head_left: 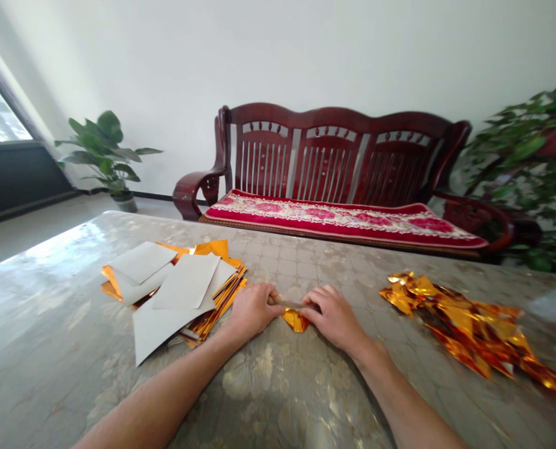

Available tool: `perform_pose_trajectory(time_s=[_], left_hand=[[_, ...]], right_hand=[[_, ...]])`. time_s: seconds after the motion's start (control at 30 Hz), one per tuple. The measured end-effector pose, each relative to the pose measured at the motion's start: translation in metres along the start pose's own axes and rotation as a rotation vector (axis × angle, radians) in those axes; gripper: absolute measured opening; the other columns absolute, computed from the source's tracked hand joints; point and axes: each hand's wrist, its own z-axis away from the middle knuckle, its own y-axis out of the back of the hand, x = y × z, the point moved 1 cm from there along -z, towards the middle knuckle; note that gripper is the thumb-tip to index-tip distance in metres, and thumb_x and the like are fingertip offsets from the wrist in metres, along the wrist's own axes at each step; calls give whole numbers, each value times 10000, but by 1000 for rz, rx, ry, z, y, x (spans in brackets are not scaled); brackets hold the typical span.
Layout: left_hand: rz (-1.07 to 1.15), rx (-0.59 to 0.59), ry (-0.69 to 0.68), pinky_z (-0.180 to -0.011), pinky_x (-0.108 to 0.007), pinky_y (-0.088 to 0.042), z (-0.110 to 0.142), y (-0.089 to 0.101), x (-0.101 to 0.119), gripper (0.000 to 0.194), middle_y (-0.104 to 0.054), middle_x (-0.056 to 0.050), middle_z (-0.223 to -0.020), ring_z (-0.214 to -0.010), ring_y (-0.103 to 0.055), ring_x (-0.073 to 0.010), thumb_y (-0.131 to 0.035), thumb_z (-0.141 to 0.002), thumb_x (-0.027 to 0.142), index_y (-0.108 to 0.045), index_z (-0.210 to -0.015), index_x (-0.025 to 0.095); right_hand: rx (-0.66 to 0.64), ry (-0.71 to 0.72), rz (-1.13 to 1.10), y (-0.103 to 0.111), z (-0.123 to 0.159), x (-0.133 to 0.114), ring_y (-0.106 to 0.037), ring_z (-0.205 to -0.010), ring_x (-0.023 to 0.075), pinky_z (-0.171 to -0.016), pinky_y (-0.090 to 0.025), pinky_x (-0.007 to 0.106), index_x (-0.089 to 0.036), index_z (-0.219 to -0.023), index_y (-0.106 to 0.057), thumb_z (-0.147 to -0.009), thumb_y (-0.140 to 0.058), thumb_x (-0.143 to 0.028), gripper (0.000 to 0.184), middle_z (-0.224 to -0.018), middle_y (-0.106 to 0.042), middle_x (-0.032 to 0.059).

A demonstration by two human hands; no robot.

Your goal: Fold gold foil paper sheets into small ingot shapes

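My left hand [253,308] and my right hand [334,317] rest close together on the table [278,386], fingers curled and pinched on one small gold foil paper [295,318] pressed flat between them. Part of the foil shows below my fingertips; its upper edge looks folded. To the left lies a loose stack of flat sheets [175,290], white side up with gold edges showing. To the right sits a heap of folded gold foil pieces [469,327].
The table has a glossy patterned cover. Behind it stands a dark red wooden bench [334,168] with a red floral cushion. A potted plant [104,156] stands at the back left, a leafy plant [530,168] at the right, and a window at the far left.
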Motion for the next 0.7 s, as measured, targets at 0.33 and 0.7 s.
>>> perform_pose_trajectory(time_s=[0.33,0.7], left_hand=[[73,29,-38,-717,-264,-400,4,-5,-5,125,-713,-14,-815,-804,-624,-179,-609,-818,255,-724,-830,209],[-206,166,-231,-782,-299,-400,25,-5,1,160,-664,-29,-873,-874,-603,-196,-525,-948,262,-650,-861,213]], right_hand=[[51,26,64,-6,2,-11,-510,-881,199,-739,-348,302,-246,-779,-629,-845,-702,-341,137,-820,-634,-6],[71,57,85,-5,4,-13,-510,-878,206,-746,-357,312,-246,-775,-644,-880,-668,-325,134,-823,-632,9]])
